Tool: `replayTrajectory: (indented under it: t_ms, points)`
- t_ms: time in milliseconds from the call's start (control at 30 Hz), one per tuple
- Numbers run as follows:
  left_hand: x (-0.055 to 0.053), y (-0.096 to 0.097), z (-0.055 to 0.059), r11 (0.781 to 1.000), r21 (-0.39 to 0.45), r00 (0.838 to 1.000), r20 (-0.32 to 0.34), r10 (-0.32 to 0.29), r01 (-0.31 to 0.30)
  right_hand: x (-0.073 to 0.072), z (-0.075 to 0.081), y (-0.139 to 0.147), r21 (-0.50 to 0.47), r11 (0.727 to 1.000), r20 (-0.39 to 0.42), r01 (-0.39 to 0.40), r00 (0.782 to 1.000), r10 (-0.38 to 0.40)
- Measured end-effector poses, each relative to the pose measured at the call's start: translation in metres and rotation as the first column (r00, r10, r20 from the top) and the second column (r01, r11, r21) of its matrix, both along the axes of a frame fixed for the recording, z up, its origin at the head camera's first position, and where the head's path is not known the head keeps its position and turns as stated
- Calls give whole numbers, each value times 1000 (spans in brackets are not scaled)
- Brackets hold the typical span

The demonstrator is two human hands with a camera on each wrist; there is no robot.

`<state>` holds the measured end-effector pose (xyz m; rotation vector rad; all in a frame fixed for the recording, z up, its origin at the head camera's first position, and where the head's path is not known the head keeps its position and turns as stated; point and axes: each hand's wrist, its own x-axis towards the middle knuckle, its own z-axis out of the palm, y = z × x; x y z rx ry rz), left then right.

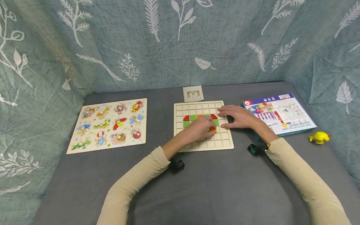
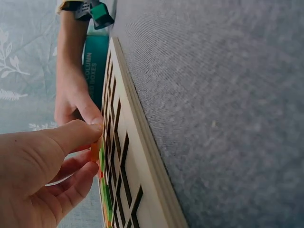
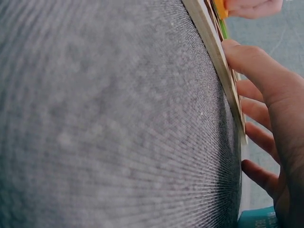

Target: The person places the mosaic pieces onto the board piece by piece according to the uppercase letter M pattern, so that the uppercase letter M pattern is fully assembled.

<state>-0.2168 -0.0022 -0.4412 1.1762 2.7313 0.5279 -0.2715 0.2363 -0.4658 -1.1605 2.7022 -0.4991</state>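
A wooden grid board (image 1: 219,143) lies flat on the grey table, with red, green and orange pieces set in its upper middle squares. My left hand (image 1: 197,128) reaches over the board and pinches a small orange block (image 2: 95,151) between thumb and fingers, close over the squares. That hand hides part of the coloured pattern. At the board's right edge, my right hand (image 1: 237,116) rests with fingers spread and relaxed; its thumb (image 3: 237,53) lies at the rim in the right wrist view. Behind the board is a small pattern card (image 1: 193,93) printed with a similar coloured shape.
On the left lies a wooden insect peg puzzle (image 1: 108,126). A flat toy box (image 1: 281,114) sits to the right, just beyond my right hand, and a yellow toy duck (image 1: 319,137) is beside it. A leaf-patterned curtain (image 1: 168,47) hangs behind the table.
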Motion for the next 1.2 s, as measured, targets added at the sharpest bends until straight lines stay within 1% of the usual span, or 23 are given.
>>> replayTrajectory:
  t_ms: [300, 500, 667, 767, 833, 900, 967, 1067, 1133, 1200]
  points:
    - [-4, 6, -3, 999, -43, 1000, -16, -23, 22, -1, -1, -5, 0, 1000, -1, -12, 1000, 12]
    - [-2, 10, -6, 996, -82, 998, -44, -39, 35, 0, -3, -8, -6, 1000, -10, -27, 1000, 26]
    - [0, 11, -6, 992, -118, 993, -103, -60, 47, 1, -3, -6, -11, 1000, -11, -25, 1000, 25]
    - [1, 11, -5, 984, -172, 984, -160, -79, 51, 1, -3, -4, -14, 1000, -11, -21, 1000, 21]
    - [2, 10, -4, 977, -207, 978, -186, -91, 52, 1, -4, -2, -14, 1000, -13, -16, 1000, 16]
    - [2, 7, -3, 975, -213, 977, -191, -99, 57, 0, -4, -1, -9, 1000, -15, -13, 1000, 13]
    - [1, 2, -1, 978, -193, 979, -171, -114, 80, 0, -4, 2, -1, 1000, -15, -8, 1000, 8]
    - [-1, -12, 3, 981, -153, 982, -128, -135, 115, -2, -5, 2, -5, 1000, -12, -8, 1000, 8]
    - [-4, -23, 5, 979, -151, 981, -119, -154, 135, -2, -4, 3, -11, 1000, -15, -14, 1000, 13]
    - [-6, -34, 6, 978, -159, 982, -112, -154, 135, -3, -5, 4, -28, 999, -26, -27, 999, 26]
